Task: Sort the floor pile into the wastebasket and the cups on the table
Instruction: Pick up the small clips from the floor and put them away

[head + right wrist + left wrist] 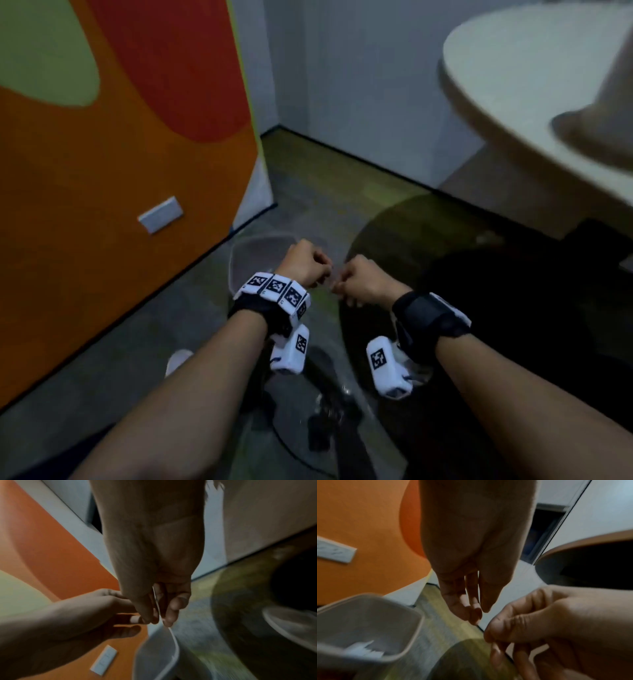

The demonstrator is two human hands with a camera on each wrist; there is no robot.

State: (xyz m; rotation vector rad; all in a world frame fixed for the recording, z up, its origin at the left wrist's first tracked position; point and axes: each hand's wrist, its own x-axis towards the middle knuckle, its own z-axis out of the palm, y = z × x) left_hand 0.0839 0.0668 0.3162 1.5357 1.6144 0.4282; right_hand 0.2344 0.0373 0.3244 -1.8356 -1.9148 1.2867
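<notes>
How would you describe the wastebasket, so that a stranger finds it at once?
Start at the big orange wall with its white outlet plate. On the floor at its foot, past the left hand, stands the wastebasket. It alone is a pale, translucent open bin with rounded corners and white scraps inside.

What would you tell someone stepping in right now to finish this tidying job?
Right hand: pinches a thin white strip.
Left hand: fingers curled beside it; whether it grips anything is unclear.
Both are at the wastebasket, which holds a white scrap.
Dark items lie in the floor pile; the table is to the right.
To do: probably drop the strip, then sort the rest.
</notes>
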